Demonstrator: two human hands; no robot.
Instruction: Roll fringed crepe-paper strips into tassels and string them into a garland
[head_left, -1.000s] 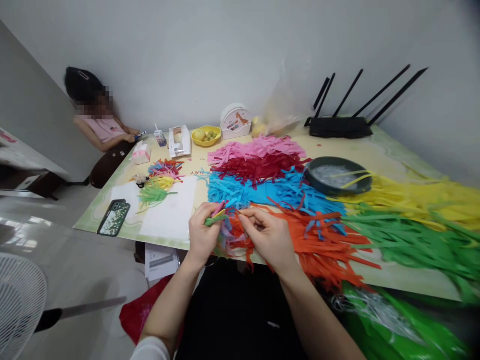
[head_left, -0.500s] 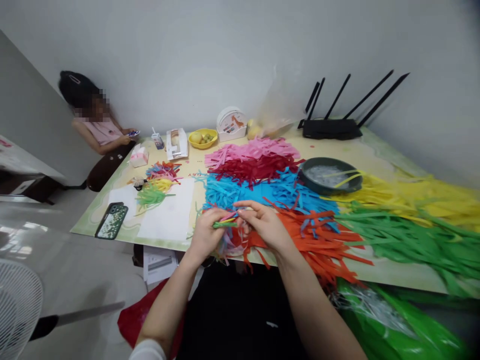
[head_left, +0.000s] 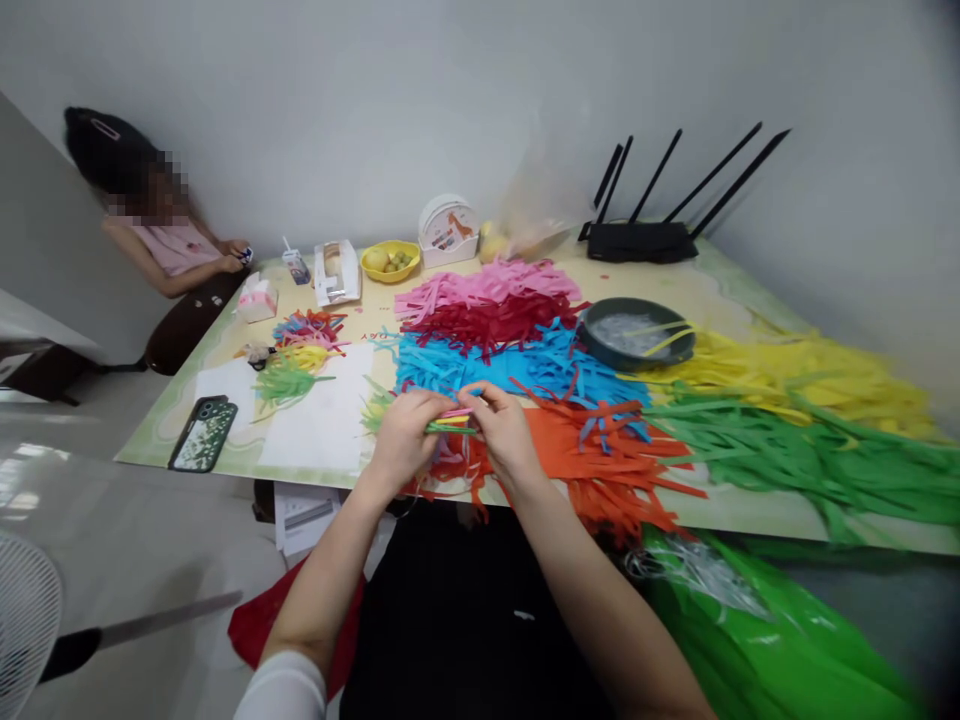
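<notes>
My left hand [head_left: 407,432] is closed around a small bundle of coloured fringe strips [head_left: 453,419], in which pink, yellow and green show. From the far side of that hand, pale green and yellow strip ends stick out. My right hand [head_left: 504,432] pinches the bundle's other end, its thumb and forefinger close together. Both hands are just above the table's front edge. Beneath and behind them lie orange fringed strips [head_left: 559,445] and blue fringed strips [head_left: 487,375]. Some pale strips under my hands are partly hidden.
Red, pink, yellow and green fringe [head_left: 795,460] spreads behind and rightward. A dark bowl [head_left: 675,352], a router [head_left: 641,241] and a yellow fruit dish [head_left: 390,275] stand further back. Left are small tassels [head_left: 285,383], a phone [head_left: 204,434] and a seated person [head_left: 180,245].
The view has shifted, so the table's things appear further left and slightly higher. My right hand's fingers have closed in on the bundle's right end. My left hand keeps its hold.
</notes>
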